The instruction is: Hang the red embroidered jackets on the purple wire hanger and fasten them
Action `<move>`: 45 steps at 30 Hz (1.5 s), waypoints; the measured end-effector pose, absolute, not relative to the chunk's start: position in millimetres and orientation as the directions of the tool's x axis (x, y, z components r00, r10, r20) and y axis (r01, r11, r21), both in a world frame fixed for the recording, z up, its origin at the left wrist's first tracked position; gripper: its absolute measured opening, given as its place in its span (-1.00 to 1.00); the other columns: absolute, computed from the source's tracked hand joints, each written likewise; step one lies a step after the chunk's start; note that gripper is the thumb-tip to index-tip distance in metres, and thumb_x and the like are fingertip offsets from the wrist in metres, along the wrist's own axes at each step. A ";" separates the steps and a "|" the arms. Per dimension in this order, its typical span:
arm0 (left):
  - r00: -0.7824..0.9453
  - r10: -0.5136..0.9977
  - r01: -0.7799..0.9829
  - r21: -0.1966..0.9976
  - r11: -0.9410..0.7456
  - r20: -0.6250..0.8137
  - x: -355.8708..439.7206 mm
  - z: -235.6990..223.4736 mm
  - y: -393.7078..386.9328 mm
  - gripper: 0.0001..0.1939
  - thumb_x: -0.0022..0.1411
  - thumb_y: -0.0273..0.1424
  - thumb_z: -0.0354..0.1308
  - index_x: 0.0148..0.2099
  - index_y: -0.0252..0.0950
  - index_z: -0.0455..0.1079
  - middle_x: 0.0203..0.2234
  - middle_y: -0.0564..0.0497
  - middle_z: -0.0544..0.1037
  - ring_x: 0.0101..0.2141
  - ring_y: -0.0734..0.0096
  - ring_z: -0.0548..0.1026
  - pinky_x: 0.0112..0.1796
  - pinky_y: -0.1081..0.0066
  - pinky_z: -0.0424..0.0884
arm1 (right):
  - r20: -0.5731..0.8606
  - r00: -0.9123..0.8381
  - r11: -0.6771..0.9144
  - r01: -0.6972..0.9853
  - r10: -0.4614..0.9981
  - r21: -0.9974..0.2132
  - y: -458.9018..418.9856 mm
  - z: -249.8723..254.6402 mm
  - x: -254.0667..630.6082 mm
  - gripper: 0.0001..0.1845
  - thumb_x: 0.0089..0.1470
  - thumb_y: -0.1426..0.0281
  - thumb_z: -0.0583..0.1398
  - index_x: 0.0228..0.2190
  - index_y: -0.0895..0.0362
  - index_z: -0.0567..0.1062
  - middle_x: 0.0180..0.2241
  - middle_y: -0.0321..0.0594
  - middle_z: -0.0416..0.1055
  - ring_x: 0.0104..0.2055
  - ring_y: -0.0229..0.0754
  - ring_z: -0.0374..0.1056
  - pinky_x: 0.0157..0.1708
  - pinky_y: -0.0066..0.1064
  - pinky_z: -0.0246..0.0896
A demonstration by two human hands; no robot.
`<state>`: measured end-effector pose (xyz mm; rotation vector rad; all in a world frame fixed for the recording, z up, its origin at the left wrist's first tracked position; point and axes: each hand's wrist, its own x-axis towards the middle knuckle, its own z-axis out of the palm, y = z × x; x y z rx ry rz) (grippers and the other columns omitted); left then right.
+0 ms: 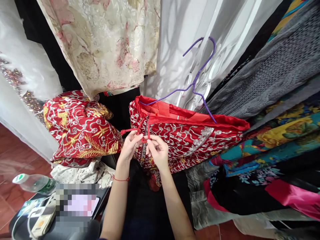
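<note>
My left hand [132, 144] and my right hand [157, 148] meet at the waist opening of a red embroidered skirt [190, 140]. Between them runs a thin red drawstring [144, 140], pinched by the fingertips of both hands. A knotted end of the cord sticks out to the left of my left hand. The skirt has silver swirls and a satin-edged waistband. Inside its top sits a purple hanger [193, 85], its hook pointing up and unhung. Just left of my hands lies another red garment [82, 133] with gold and silver embroidery.
A cream floral cloth [107, 40] hangs above. Several garments, including a grey knit [270, 70], hang on the right by a white ornate frame [207, 76]. At lower left, a black seat [96, 230] holds a plastic bottle [37, 183], a power strip [45, 220] and a blurred-out phone [80, 205].
</note>
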<state>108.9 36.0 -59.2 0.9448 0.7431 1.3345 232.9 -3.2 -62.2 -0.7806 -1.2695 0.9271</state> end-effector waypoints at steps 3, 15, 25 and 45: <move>0.104 0.990 -0.518 0.855 -0.030 0.098 105.3 -74.3 29.0 -0.55 0.02 -0.14 0.35 -0.45 -0.25 0.14 -0.70 0.25 0.06 -0.64 0.65 0.04 -0.57 0.56 0.13 | 0.401 0.092 0.411 -0.163 0.912 -0.897 -2.4 -61.5 235.0 -0.72 0.20 0.16 0.17 -0.22 0.10 0.51 -0.69 -0.44 0.32 -0.70 -0.38 0.15 -0.66 -0.50 0.13; -0.239 0.967 -0.228 0.973 0.031 -0.087 115.3 -152.0 -4.4 -0.41 0.05 -0.06 0.31 0.01 -0.26 0.25 -0.30 -0.01 0.46 -0.32 0.42 0.48 -0.35 0.45 0.40 | 0.245 0.167 0.276 -0.204 0.955 -0.939 -28.7 -92.8 233.2 -0.69 0.24 0.16 0.14 -0.10 0.09 0.39 -0.55 -0.42 0.37 -0.66 -0.41 0.17 -0.63 -0.53 0.13; 0.058 0.775 0.366 0.708 -0.603 0.630 126.0 -88.2 11.4 -0.72 0.33 -0.29 0.13 0.06 -0.18 0.43 0.20 -0.16 0.38 0.26 0.15 0.26 0.27 0.03 0.15 | 0.332 0.145 0.340 -0.036 0.932 -0.940 -25.6 -78.8 244.1 -0.79 0.26 0.23 0.15 -0.16 0.07 0.46 -0.46 -0.36 0.39 -0.57 -0.39 0.23 -0.53 -0.51 0.21; 0.054 0.901 0.191 0.881 -0.433 0.431 122.6 -59.5 12.1 -0.69 0.36 -0.18 0.07 -0.15 -0.27 0.55 -0.30 -0.04 0.60 -0.30 0.37 0.54 -0.22 0.42 0.42 | 0.457 0.012 0.412 0.412 0.890 -0.813 -23.2 -68.8 248.7 -0.88 0.20 0.35 0.18 -0.32 0.08 0.52 -0.45 -0.30 0.39 -0.41 -0.24 0.32 -0.29 -0.40 0.27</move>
